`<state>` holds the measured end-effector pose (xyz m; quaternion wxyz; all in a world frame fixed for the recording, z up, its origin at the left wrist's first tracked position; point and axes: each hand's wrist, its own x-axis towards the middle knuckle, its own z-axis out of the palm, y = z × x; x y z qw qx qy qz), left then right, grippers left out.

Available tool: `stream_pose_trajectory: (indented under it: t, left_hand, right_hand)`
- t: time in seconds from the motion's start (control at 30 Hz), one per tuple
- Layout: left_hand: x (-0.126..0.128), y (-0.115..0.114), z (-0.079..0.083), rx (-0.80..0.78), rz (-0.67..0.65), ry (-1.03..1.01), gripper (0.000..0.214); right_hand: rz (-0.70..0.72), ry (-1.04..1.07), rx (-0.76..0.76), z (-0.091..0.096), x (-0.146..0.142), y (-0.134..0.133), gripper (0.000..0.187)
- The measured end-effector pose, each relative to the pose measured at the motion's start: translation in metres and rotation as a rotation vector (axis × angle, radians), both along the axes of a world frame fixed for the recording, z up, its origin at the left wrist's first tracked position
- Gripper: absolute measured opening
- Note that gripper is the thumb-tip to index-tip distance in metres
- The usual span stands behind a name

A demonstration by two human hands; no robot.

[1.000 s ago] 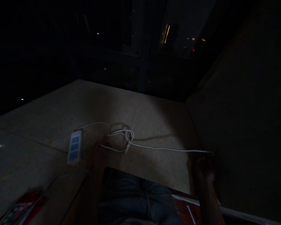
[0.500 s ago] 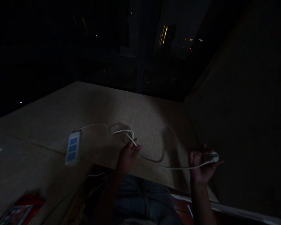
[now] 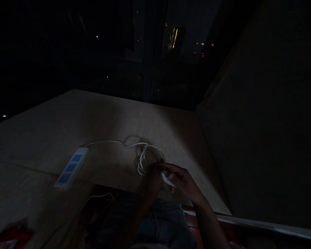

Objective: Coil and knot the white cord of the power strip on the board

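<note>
A white power strip [image 3: 72, 168] with blue socket faces lies on the pale stone ledge to the left. From it a white cord [image 3: 109, 141] runs right and turns into loose loops by my hands. My left hand [image 3: 154, 176] is closed around the cord where the loops gather; its fingers are dark and partly hidden. Right against it, my right hand [image 3: 183, 180] has its fingers bent round a white piece [image 3: 168, 180], the cord's plug end, blurred here. The two hands meet or nearly meet.
A dark window [image 3: 150, 52] with small lights stands behind the ledge [image 3: 98, 114]. A dark wall [image 3: 256, 138] rises at the right. Near bottom left lies a red packet [image 3: 14, 237], with a thin light cable [image 3: 93, 196] close by. My legs [image 3: 158, 221] are below the ledge.
My right hand has come in from the far right to my left hand, bringing the plug end. The cord between them has drawn into larger loops. The power strip appears turned and further left.
</note>
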<state>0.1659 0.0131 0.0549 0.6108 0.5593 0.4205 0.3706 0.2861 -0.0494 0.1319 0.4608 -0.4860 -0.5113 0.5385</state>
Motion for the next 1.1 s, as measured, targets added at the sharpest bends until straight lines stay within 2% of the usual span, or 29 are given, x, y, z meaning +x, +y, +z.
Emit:
stream_pose_trajectory:
  t: [0.1, 0.17, 0.23, 0.3, 0.4, 0.5, 0.6, 0.7, 0.8, 0.87, 1.0, 1.03, 1.1]
  left_hand:
    - [-0.004, -0.015, 0.002, 0.167, -0.078, 0.122, 0.015]
    - [-0.008, -0.023, 0.002, 0.231, -0.031, 0.108, 0.032]
    - [-0.013, -0.029, -0.002, 0.215, 0.015, 0.072, 0.039]
    - [-0.018, -0.032, -0.008, 0.144, 0.045, 0.045, 0.036]
    - [-0.024, -0.031, -0.02, -0.028, 0.131, -0.07, 0.03]
    - [-0.025, -0.025, -0.032, -0.224, 0.229, -0.29, 0.038]
    - [-0.024, -0.014, -0.038, -0.32, 0.301, -0.4, 0.043]
    - [-0.026, -0.005, -0.038, -0.384, 0.308, -0.427, 0.05]
    - [-0.029, -0.003, -0.037, -0.471, 0.255, -0.484, 0.06]
    - [-0.03, -0.003, -0.039, -0.484, 0.223, -0.507, 0.063]
    - [-0.029, -0.003, -0.045, -0.491, 0.262, -0.512, 0.067]
    - [-0.029, -0.002, -0.046, -0.499, 0.271, -0.51, 0.067]
    - [-0.031, -0.001, -0.045, -0.509, 0.255, -0.518, 0.065]
  right_hand:
    - [-0.095, -0.21, 0.06, -0.017, -0.012, 0.018, 0.051]
    - [-0.131, -0.392, 0.136, -0.025, -0.017, 0.027, 0.054]
    - [-0.102, -0.559, 0.199, -0.027, -0.02, 0.034, 0.055]
    - [-0.063, -0.711, 0.208, -0.023, -0.023, 0.041, 0.054]
    - [-0.067, -0.941, 0.14, -0.017, -0.029, 0.052, 0.058]
    - [-0.074, -1.133, 0.071, -0.013, -0.036, 0.06, 0.057]
    - [-0.036, -1.218, 0.1, -0.008, -0.04, 0.059, 0.049]
    - [-0.009, -1.135, 0.192, -0.003, -0.037, 0.052, 0.041]
    - [-0.093, -0.888, 0.337, -0.006, -0.019, 0.051, 0.034]
    - [-0.214, -0.705, 0.389, -0.016, 0.001, 0.058, 0.031]
    - [-0.484, -0.281, 0.283, -0.049, 0.048, 0.087, 0.031]
    - [-0.445, -0.186, 0.227, -0.056, 0.056, 0.095, 0.033]
    - [-0.302, -0.132, 0.17, -0.065, 0.063, 0.107, 0.036]
